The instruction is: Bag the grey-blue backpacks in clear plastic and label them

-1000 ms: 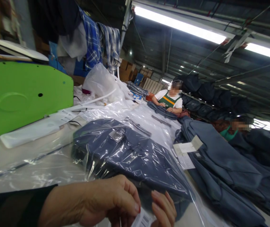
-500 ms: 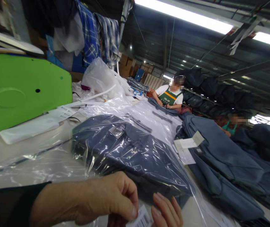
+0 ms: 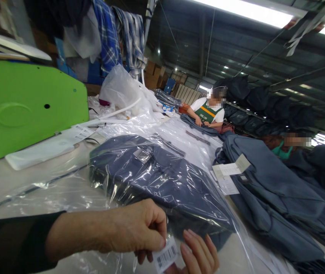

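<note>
My left hand [image 3: 135,230] is closed in a pinch on a small white barcode label [image 3: 165,255] at the bottom edge of the view. My right hand [image 3: 199,255] sits just right of the label, fingers together and touching it from below; only part of it shows. Right behind both hands lies a folded dark blue garment [image 3: 156,179] sealed in a clear plastic bag [image 3: 65,198] on the white table.
A green machine housing [image 3: 22,110] stands at the left. A stack of dark blue garments [image 3: 267,194] with paper tags [image 3: 227,169] fills the right. Loose plastic bags [image 3: 122,95] lie behind. Two other people [image 3: 208,112] work at the far end.
The barcode label has come up further into view between my fingers. The view has shifted slightly; the bagged garment has stayed in place.
</note>
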Available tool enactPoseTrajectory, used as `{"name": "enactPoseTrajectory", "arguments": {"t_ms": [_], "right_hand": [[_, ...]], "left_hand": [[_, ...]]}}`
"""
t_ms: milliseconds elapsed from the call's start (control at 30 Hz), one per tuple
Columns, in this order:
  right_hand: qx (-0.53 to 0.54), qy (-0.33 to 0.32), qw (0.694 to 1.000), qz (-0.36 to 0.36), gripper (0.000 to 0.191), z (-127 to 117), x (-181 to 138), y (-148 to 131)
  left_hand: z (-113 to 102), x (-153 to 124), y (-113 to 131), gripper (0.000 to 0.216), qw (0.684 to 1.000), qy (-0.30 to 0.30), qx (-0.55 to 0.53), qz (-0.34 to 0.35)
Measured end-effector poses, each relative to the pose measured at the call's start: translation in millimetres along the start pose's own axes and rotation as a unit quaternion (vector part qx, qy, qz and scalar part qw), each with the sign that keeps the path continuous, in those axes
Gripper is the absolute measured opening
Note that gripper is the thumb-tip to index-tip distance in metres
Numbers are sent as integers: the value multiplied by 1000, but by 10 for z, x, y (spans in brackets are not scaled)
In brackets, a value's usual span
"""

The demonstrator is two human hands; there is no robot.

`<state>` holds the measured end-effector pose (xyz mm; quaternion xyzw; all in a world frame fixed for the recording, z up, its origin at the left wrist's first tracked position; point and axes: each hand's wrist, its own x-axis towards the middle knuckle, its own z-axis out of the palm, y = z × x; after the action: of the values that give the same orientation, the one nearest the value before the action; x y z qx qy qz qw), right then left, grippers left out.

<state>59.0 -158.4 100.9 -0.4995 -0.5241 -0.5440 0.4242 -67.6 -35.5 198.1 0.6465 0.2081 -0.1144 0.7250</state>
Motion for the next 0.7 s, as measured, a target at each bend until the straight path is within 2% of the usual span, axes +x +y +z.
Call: {"name": "enactPoseTrajectory", "arguments": {"t_ms": [333, 567, 700], "right_hand": [[3, -45, 997, 63, 29, -25, -106, -96], [-5, -87, 995, 58, 24, -48, -116, -97], [-6, -108, 993, 53, 21, -52, -156, -103]], "left_hand": [[-61, 33, -14, 13, 998, 12, 63, 12], [-100, 49, -37, 8, 995, 14, 96, 36], [-134, 53, -48, 4, 993, 23, 112, 25]]}}
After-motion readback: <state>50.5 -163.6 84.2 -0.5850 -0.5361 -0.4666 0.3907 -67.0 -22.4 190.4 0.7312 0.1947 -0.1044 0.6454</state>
